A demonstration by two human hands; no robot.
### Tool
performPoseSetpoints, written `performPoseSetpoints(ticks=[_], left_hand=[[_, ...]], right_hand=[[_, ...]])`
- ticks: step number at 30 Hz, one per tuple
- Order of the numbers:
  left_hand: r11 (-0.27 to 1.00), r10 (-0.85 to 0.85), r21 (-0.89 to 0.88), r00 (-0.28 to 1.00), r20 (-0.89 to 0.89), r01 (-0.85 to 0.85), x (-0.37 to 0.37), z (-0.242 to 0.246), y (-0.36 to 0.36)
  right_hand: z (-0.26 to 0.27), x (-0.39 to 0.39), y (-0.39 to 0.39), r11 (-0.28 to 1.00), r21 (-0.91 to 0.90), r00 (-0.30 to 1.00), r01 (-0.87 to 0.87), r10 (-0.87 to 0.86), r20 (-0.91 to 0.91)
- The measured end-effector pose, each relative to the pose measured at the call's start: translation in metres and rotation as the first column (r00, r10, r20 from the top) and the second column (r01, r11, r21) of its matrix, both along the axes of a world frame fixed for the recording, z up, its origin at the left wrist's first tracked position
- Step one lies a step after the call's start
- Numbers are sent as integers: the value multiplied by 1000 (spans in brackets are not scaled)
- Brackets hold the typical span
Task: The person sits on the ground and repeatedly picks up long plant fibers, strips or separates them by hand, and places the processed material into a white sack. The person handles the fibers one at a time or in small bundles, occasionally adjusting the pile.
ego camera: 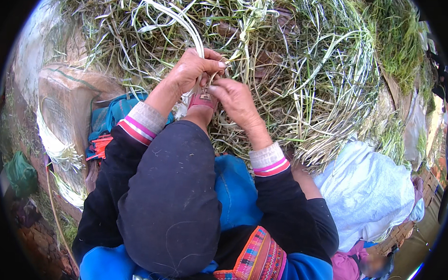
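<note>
My left hand grips a bundle of long pale plant strips, which arch up and away past the knuckles. Between its thumb and forefinger shows the end of a yellow-green stalk. Just below and to the right, my right hand pinches a thin pale strip, its fingertips close to the left ones. Both hands are over a pinkish-red shoe on a foot, in front of a raised knee in dark cloth. The strip's far end is hidden among the fingers.
Loose green and pale stalks cover the ground ahead. At left are a woven plastic sack, a coiled white strip bundle, orange-red sticks and blue cloth. A white plastic sheet lies at right, near another person in pink.
</note>
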State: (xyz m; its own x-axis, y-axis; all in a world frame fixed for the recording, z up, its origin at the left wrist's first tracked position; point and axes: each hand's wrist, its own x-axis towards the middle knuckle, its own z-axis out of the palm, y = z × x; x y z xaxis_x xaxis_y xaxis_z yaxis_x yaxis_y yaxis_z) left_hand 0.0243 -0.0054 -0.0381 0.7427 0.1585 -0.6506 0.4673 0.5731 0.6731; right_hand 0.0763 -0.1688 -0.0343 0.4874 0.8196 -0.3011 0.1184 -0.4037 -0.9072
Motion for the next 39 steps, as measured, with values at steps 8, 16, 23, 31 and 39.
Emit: performPoseSetpoints(ticks=[8, 16, 23, 31, 39], left_hand=[[988, 92, -135, 989, 113, -77, -1, 30, -3], [858, 490, -110, 734, 470, -502, -9, 58, 100], [790, 395, 437, 902, 176, -431, -25, 16, 67], [949, 278, 115, 950, 140, -294, -4, 24, 25], [987, 121, -105, 992, 23, -118, -2, 17, -9]], right_hand=[[-61, 42, -2, 899, -158, 819, 409, -286, 497], [-82, 68, -34, 824, -268, 864, 500, -493, 98], [-29, 60, -37, 815, -286, 841, 504, -389, 376], [32, 53, -18, 692, 121, 656, 712, -594, -465], [22, -11, -3, 904, 53, 825, 425, -362, -434]])
